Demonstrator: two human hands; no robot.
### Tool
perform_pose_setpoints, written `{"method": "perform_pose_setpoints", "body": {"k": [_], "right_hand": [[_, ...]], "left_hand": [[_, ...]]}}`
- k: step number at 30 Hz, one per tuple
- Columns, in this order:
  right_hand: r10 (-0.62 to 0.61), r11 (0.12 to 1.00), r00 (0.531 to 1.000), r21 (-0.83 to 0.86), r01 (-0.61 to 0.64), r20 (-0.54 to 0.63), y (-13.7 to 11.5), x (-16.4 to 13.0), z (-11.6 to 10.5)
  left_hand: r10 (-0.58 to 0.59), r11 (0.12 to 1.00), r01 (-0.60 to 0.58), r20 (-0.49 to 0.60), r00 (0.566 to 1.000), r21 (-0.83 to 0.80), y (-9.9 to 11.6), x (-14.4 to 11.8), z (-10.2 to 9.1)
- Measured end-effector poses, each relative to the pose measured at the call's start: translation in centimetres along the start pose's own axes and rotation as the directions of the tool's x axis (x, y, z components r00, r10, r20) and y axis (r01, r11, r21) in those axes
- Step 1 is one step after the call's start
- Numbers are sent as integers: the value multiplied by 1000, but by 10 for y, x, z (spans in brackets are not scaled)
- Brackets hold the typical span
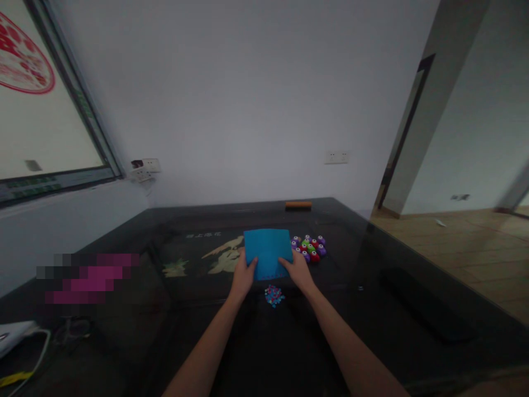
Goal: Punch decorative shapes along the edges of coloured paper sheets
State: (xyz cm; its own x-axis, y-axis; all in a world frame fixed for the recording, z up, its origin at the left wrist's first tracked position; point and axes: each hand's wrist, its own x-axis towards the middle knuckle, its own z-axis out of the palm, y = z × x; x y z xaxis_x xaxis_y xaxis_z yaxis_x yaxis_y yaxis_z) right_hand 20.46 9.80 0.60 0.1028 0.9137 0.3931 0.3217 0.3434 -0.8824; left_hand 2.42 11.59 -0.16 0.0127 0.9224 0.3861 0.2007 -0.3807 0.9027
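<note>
Blue sheet (268, 251) held flat on dark table (198, 336) by both hands, near table centre. Left hand (242, 275) clamped on lower left edge of sheet, thumb on top, fingers underneath or along edge — exact finger placement too small to tell. Right hand (298, 271) clamped on lower right corner of sheet, fingers spread over top surface. Row of small holes or dots visible along bottom margin of sheet, between the two hands. Both forearms bare, reaching in from lower edge of view.

Heap of small paper bits (274, 295), blue and pink, lying on table just below sheet, between the wrists, apart from both hands. Cluster of small punches (309, 247), purple, green and red, standing just beside right edge of sheet, close to right hand but not touched. Orange bar (298, 205) lying at far edge of table, well apart from sheet. Pale bird-like pattern (219, 256) under glossy table top, partly covered by sheet and left hand.

White wall sockets (336, 157) on back wall; further sockets (144, 168) at left corner beside window frame (78, 110). White cable (35, 358) at near left of table. Wooden floor (454, 237) beyond table at right.
</note>
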Motion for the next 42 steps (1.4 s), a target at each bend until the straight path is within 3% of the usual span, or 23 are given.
{"method": "perform_pose_setpoints", "body": {"k": [7,15,26,31,34,38,42], "right_hand": [[145,989,988,-26,-143,62,-3,-2,-8],[293,933,942,166,-319,163,-3,-4,-11],[278,903,939,277,-328,205,-5,-7,-7],[266,877,937,346,-333,228,-12,-9,-5],[290,855,931,376,-357,223,-17,-10,-4],[336,831,915,387,-400,224,-22,-9,-5],[356,826,899,364,-431,256,-24,-9,-4]], "left_hand": [[-105,992,102,31,994,67,4,-1,-1],[-189,981,186,61,980,50,11,-1,-3],[-177,981,176,9,984,82,14,-2,-2],[-241,970,239,33,970,48,18,0,-7],[-325,946,323,58,944,35,18,5,-24],[-407,912,400,75,910,93,9,8,-73],[-422,849,387,22,906,361,-1,-4,-129]]}}
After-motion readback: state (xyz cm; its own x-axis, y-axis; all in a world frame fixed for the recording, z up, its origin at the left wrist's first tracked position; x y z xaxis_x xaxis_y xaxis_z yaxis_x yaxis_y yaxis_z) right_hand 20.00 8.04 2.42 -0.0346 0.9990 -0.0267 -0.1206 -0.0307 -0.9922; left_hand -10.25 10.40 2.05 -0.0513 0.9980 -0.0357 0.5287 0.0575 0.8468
